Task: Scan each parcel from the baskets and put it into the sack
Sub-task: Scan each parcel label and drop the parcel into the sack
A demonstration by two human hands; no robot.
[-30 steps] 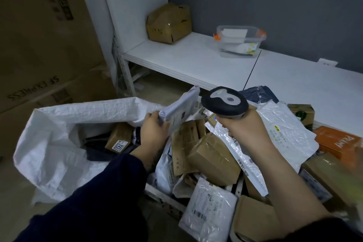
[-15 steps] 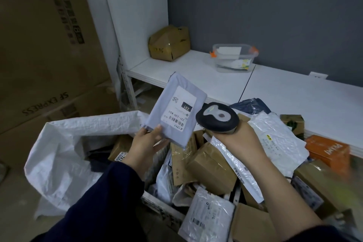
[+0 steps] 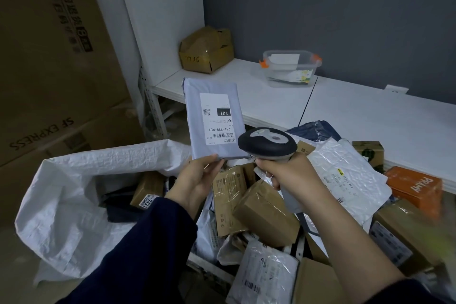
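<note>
Pale grey plastic wraps the one parcel (image 3: 212,116) held up at the centre of the view, upright, above the gap between the sack and the heap. Its white label faces the camera upside down and reads 231.

Two bare hands show, both with dark sleeves. The left hand (image 3: 195,180) pinches the parcel's lower edge, its fingers closed on the plastic. The right hand (image 3: 288,173) is wrapped tight round the handle of one dark barcode scanner (image 3: 267,142). The scanner's head sits just beside the parcel's lower right corner; whether they touch cannot be told.

One white woven sack (image 3: 74,180) lies open at lower left. Inside it is one brown box (image 3: 148,190) with a label, next to something dark.

Under the hands lies one heap (image 3: 266,215) of brown boxes and white plastic mailers, overlapped too much to count. One orange box (image 3: 417,186) lies at its right edge.

Behind, one white shelf (image 3: 370,116) carries one crumpled cardboard box (image 3: 207,49) and one clear tub (image 3: 291,68) with orange clips, well apart. Two big cartons (image 3: 49,57) are stacked at the left.
</note>
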